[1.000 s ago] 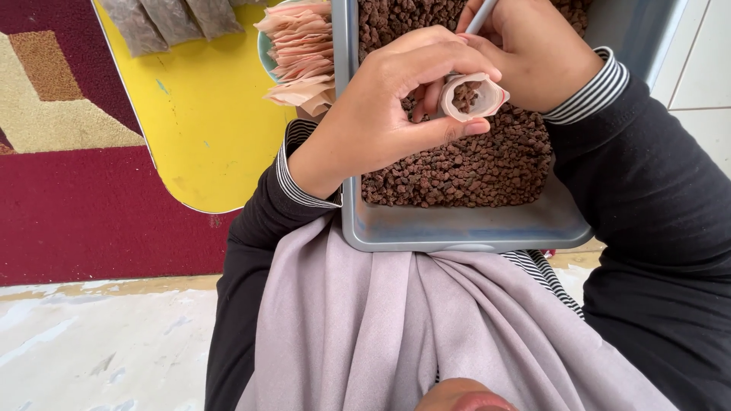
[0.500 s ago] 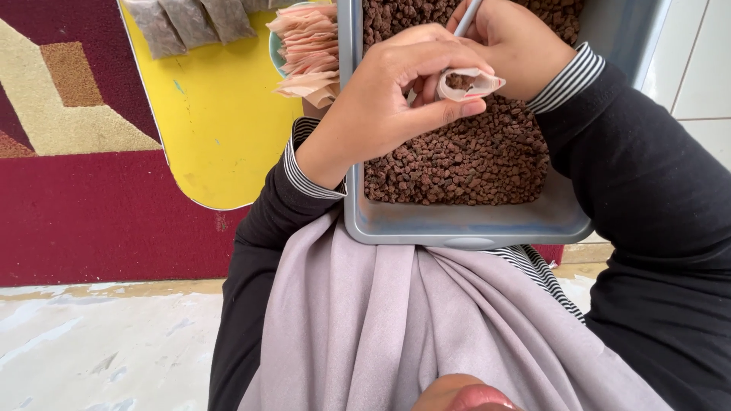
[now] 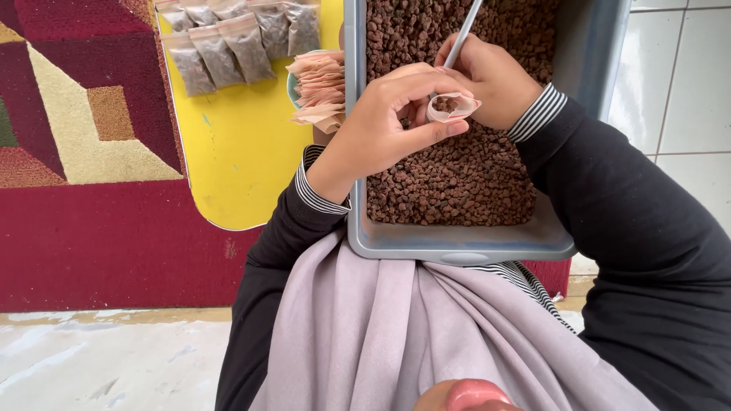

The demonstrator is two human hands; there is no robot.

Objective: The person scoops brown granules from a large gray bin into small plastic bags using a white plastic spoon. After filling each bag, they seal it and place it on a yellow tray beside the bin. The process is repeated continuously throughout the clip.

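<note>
**Small bag held open over the grey tray**

At far left we see filled clear packets (image 3: 236, 42) lying on the yellow board (image 3: 236, 152), and beside them a stack of empty pink bags (image 3: 320, 87). Our left hand (image 3: 388, 125) curls shut around a small open bag (image 3: 452, 107), pinched between thumb and fingertips, its mouth facing up with brown pellets inside. Just right, touching it, our right hand (image 3: 495, 80) grips a thin metal handle (image 3: 464, 34). Both hover above the brown pellets (image 3: 457, 179) in the grey tray (image 3: 457, 245).
</note>
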